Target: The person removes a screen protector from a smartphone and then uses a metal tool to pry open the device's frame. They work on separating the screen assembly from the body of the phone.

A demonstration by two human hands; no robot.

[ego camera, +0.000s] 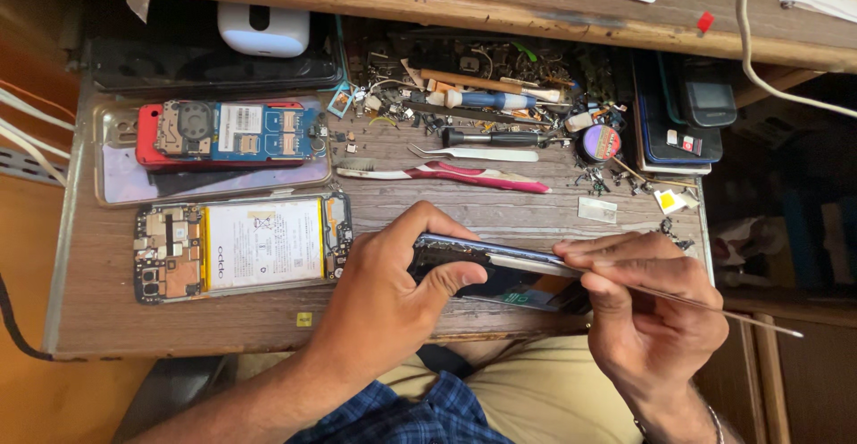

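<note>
My left hand (393, 292) grips a dark phone (473, 261) by its left end and tilts it on edge above the wooden bench's front edge. My right hand (647, 301) rests its fingers on the phone's upper right edge and holds a thin metal pry tool (723, 310) that points right, its tip at the phone's edge. An opened phone (241, 246) with a white battery and bare circuit boards lies to the left of my left hand. Above it lies a red phone with its blue board exposed (228, 133).
The wooden bench (178, 319) carries a pink-handled toothbrush (446, 174), tweezers (478, 153), screwdrivers (486, 99), a round solder reel (601, 143) and several small loose parts. Stacked phones (683, 123) lie at the right, and a white box (263, 29) sits at the back.
</note>
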